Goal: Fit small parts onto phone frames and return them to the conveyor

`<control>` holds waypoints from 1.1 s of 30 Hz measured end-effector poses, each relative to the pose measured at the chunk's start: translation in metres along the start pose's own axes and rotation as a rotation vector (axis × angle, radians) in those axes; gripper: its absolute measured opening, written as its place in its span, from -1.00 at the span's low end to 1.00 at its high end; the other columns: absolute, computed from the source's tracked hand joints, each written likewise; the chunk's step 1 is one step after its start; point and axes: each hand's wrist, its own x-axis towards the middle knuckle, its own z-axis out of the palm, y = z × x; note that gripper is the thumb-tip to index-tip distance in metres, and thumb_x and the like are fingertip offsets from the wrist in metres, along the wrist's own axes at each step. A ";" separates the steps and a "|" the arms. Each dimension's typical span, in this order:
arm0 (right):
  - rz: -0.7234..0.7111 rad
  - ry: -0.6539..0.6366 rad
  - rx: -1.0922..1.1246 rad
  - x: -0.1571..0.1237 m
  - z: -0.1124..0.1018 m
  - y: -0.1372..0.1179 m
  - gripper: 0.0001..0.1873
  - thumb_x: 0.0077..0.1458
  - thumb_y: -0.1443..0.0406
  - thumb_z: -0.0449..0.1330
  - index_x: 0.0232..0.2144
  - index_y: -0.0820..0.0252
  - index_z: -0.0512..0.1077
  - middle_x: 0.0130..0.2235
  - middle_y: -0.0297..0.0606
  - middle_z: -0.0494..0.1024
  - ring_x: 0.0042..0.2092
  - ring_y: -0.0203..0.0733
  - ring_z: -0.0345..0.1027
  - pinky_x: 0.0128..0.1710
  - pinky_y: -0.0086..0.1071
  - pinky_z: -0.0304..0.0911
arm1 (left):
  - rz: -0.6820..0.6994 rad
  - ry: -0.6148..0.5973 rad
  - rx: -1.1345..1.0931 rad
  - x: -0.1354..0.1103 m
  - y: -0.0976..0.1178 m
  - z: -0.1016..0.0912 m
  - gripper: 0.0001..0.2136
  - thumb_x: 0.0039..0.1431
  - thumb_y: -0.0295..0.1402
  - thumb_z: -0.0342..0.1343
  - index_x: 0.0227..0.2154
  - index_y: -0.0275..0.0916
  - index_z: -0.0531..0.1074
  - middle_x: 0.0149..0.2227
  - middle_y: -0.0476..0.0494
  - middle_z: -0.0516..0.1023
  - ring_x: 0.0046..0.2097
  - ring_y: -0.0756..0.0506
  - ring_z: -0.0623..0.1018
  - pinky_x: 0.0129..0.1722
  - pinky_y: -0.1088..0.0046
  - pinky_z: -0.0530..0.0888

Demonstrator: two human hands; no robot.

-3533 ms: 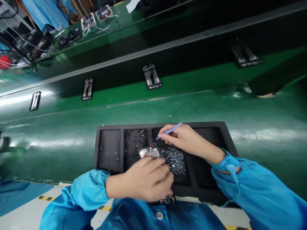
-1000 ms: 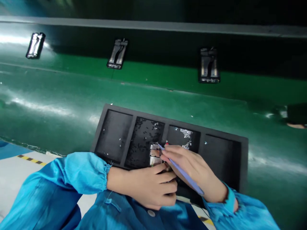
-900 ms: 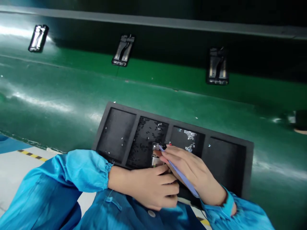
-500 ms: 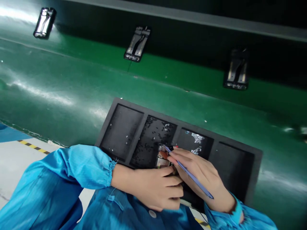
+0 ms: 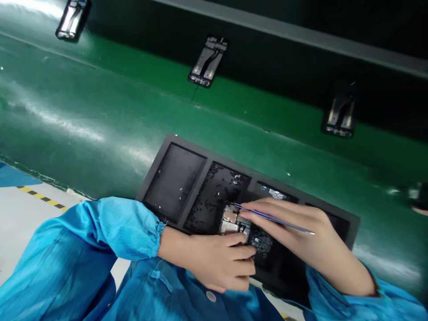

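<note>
My left hand (image 5: pixel 225 261) is closed around the lower part of an opened phone (image 5: pixel 230 223), whose inner metal plates and boards face up. The thumb and fingers cover its near end. In my right hand (image 5: pixel 290 218) is a pair of blue tweezers (image 5: pixel 276 217), pinched between thumb and fingers. Their tips reach the phone's far end; whether they grip any part is too small to tell. Beneath the phone lies a black compartment tray (image 5: pixel 209 162). One compartment holds many small dark pieces (image 5: pixel 214 194), and another has small silvery parts (image 5: pixel 262 243).
Along the back of the green bench (image 5: pixel 133 116) lie three more phone assemblies: one at left (image 5: pixel 72 20), one in the middle (image 5: pixel 207 62) and one at right (image 5: pixel 340 116). A dark raised ledge (image 5: pixel 284 29) runs behind them. A dark object (image 5: pixel 419 196) stands at the right edge.
My right hand has swung to the right and turned, so the tweezers lie flatter, tips still at the phone's far end. My left hand keeps its hold. The view has shifted slightly.
</note>
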 end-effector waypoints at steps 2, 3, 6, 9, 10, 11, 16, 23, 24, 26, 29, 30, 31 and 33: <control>0.016 0.019 0.006 -0.003 0.001 0.003 -0.83 0.32 0.34 0.26 -0.05 0.08 0.53 -0.12 -0.26 0.68 -0.17 -0.09 0.63 -0.18 -0.28 0.59 | -0.004 0.002 0.004 0.000 0.000 0.000 -0.75 0.29 -0.29 0.06 -0.18 -0.17 0.63 -0.04 -0.26 0.62 0.06 -0.34 0.55 0.05 0.02 0.41; 0.023 0.035 0.001 -0.004 0.001 0.004 -0.83 0.32 0.34 0.27 -0.05 0.06 0.54 -0.12 -0.27 0.69 -0.17 -0.08 0.64 -0.19 -0.27 0.59 | -0.007 0.008 0.004 0.000 0.000 0.000 -0.76 0.29 -0.29 0.06 -0.18 -0.18 0.63 -0.04 -0.26 0.62 0.05 -0.34 0.56 0.05 0.03 0.42; 0.029 0.071 -0.015 -0.009 0.003 0.004 -0.82 0.32 0.33 0.26 -0.05 0.03 0.58 -0.14 -0.31 0.70 -0.19 -0.08 0.64 -0.24 -0.28 0.60 | -0.014 0.030 0.002 0.000 0.001 0.002 -0.78 0.27 -0.29 0.09 -0.19 -0.19 0.64 -0.06 -0.27 0.62 0.05 -0.34 0.56 0.05 0.04 0.42; 0.054 0.112 -0.012 -0.013 0.003 0.002 -0.79 0.30 0.34 0.29 -0.05 -0.01 0.59 -0.14 -0.33 0.71 -0.22 -0.09 0.64 -0.26 -0.28 0.59 | -0.017 0.030 0.000 0.000 0.001 0.001 -0.78 0.26 -0.29 0.11 -0.19 -0.19 0.64 -0.05 -0.27 0.62 0.07 -0.34 0.55 0.06 0.04 0.41; 0.076 0.142 -0.015 -0.015 0.002 0.003 -0.79 0.29 0.34 0.30 -0.06 -0.02 0.59 -0.15 -0.33 0.71 -0.23 -0.09 0.64 -0.25 -0.27 0.58 | -0.018 0.022 0.001 0.000 0.001 0.000 -0.78 0.26 -0.28 0.11 -0.18 -0.19 0.64 -0.05 -0.27 0.62 0.07 -0.35 0.55 0.06 0.04 0.41; 0.107 0.178 -0.020 -0.015 0.002 0.003 -0.80 0.28 0.34 0.31 -0.08 -0.03 0.60 -0.16 -0.33 0.71 -0.23 -0.08 0.63 -0.23 -0.25 0.57 | -0.015 0.013 0.002 0.000 0.000 -0.001 -0.77 0.27 -0.27 0.10 -0.17 -0.19 0.64 -0.04 -0.27 0.62 0.08 -0.34 0.54 0.06 0.04 0.41; 0.353 0.348 0.039 -0.003 0.014 0.013 -0.92 0.30 0.23 0.30 -0.19 0.06 0.58 -0.26 -0.28 0.67 -0.37 -0.18 0.56 -0.38 -0.33 0.47 | -0.019 -0.016 0.008 0.002 -0.001 -0.006 -0.75 0.33 -0.31 0.03 -0.18 -0.14 0.64 -0.04 -0.21 0.63 0.07 -0.29 0.55 0.07 0.06 0.41; 0.326 0.247 0.231 0.013 0.040 0.028 -0.76 0.40 0.17 0.16 -0.15 0.16 0.57 -0.31 -0.24 0.67 -0.42 -0.22 0.55 -0.45 -0.39 0.48 | 0.026 0.042 0.035 0.003 -0.002 -0.009 -0.68 0.40 -0.40 -0.02 -0.28 -0.17 0.67 -0.07 -0.22 0.67 0.09 -0.25 0.59 0.18 0.09 0.39; 0.308 0.250 0.231 0.012 0.041 0.030 -0.75 0.41 0.18 0.14 -0.17 0.16 0.57 -0.33 -0.24 0.67 -0.42 -0.22 0.55 -0.44 -0.38 0.48 | 0.019 0.053 0.059 0.002 -0.001 -0.010 -0.68 0.40 -0.40 -0.02 -0.26 -0.17 0.68 -0.02 -0.24 0.66 0.15 -0.28 0.57 0.21 0.09 0.37; 0.272 0.255 0.220 0.011 0.040 0.033 -0.73 0.41 0.17 0.13 -0.23 0.15 0.57 -0.39 -0.26 0.64 -0.41 -0.19 0.54 -0.41 -0.34 0.48 | 0.010 0.067 0.108 0.001 0.000 -0.013 -0.67 0.40 -0.37 -0.03 -0.19 -0.20 0.69 0.09 -0.28 0.62 0.26 -0.34 0.50 0.26 0.07 0.33; 0.223 0.222 0.198 0.010 0.038 0.036 -0.73 0.39 0.14 0.15 -0.23 0.13 0.58 -0.37 -0.23 0.65 -0.33 -0.12 0.58 -0.33 -0.28 0.50 | 0.024 0.049 0.140 0.000 0.001 -0.015 -0.66 0.40 -0.35 -0.04 -0.10 -0.21 0.68 0.12 -0.31 0.60 0.29 -0.38 0.47 0.27 0.03 0.33; 0.212 0.209 0.191 0.010 0.037 0.036 -0.74 0.39 0.15 0.15 -0.23 0.13 0.58 -0.36 -0.22 0.66 -0.31 -0.12 0.59 -0.32 -0.28 0.50 | 0.026 0.044 0.141 0.000 0.001 -0.014 -0.66 0.40 -0.36 -0.04 -0.10 -0.21 0.68 0.10 -0.29 0.61 0.28 -0.38 0.48 0.26 0.02 0.33; 0.201 0.198 0.186 0.010 0.036 0.035 -0.74 0.39 0.16 0.14 -0.24 0.13 0.58 -0.35 -0.21 0.66 -0.30 -0.12 0.59 -0.32 -0.29 0.49 | 0.028 0.041 0.140 0.000 0.001 -0.014 -0.67 0.40 -0.37 -0.04 -0.10 -0.20 0.68 0.08 -0.27 0.62 0.27 -0.37 0.48 0.26 0.02 0.33; 0.179 0.185 0.180 0.011 0.035 0.033 -0.75 0.40 0.19 0.13 -0.24 0.13 0.57 -0.34 -0.22 0.67 -0.29 -0.13 0.60 -0.32 -0.30 0.49 | 0.026 0.044 0.136 0.000 0.001 -0.013 -0.68 0.41 -0.38 -0.03 -0.12 -0.19 0.68 0.06 -0.24 0.64 0.27 -0.36 0.49 0.26 0.03 0.34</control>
